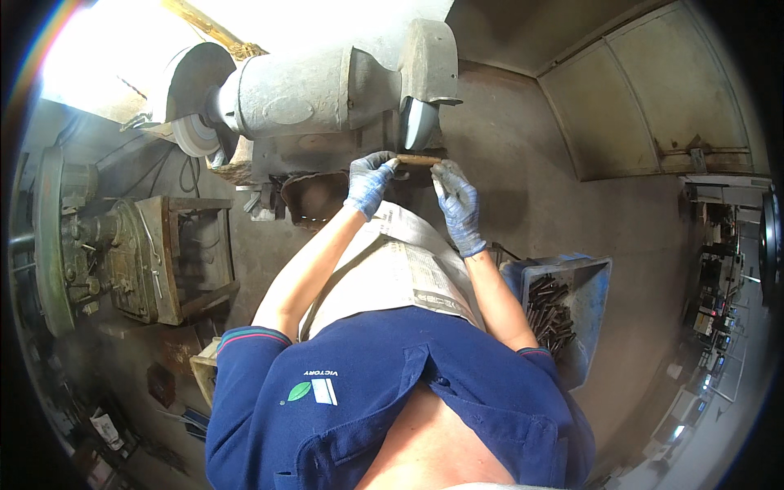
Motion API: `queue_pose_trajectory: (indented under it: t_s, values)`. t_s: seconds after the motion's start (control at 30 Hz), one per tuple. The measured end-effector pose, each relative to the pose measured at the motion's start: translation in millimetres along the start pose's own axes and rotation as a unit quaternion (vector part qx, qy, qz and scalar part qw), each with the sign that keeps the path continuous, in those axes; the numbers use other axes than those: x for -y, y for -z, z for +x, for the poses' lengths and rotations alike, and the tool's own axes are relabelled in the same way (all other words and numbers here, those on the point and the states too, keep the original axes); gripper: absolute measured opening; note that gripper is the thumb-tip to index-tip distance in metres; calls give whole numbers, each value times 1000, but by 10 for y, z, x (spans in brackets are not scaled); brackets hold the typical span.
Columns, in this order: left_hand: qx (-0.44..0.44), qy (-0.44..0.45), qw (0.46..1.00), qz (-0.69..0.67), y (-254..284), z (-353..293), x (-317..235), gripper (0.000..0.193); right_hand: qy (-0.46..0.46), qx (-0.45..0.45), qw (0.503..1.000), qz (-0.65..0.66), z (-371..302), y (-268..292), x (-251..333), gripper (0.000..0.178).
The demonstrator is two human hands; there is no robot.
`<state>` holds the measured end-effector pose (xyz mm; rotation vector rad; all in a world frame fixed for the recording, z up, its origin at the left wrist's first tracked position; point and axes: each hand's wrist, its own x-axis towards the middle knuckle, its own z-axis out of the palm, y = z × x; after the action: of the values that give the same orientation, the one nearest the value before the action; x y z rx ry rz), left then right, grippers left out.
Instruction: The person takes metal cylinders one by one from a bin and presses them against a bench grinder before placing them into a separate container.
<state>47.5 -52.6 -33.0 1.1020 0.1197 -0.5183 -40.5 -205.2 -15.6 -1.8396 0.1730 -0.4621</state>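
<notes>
A short brownish rod (417, 160), apparently metal, is held crosswise between my gloved hands. My left hand (369, 184) pinches its left end, and my right hand (459, 206) has its fingers closed at the right end. Just beyond the rod is the right wheel (419, 122) of a grey bench grinder (286, 91). Whether rod and wheel touch I cannot tell. A second, pale wheel (193, 135) sits under the guard at the grinder's left end. Both gloves are blue and grey, with dark soiling on the fingers.
To my right stands a blue crate (594, 314) with many dark metal pieces (547, 317) in it. An old greenish machine (126, 257) on a metal frame is at the left. A large metal cabinet (653, 90) stands at the far right. A pale apron (408, 257) covers my lap.
</notes>
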Motion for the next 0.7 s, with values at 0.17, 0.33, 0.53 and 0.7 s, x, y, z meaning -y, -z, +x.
queue_pose_trajectory:
  t_s: [0.17,0.33,0.53,0.7]
  values:
    - [-22,-3,1000,-8,-172,66,87,10,-20,-11,1000,12,107,100,-42,23]
    - [-36,-1,999,5,-226,91,54,9,-57,-32,994,87,116,96,-145,21]
    - [-82,19,996,4,-62,62,-70,7,-44,0,999,20,143,-117,19,19]
    - [-107,6,994,8,87,42,-145,8,0,22,999,26,161,-269,-13,16]
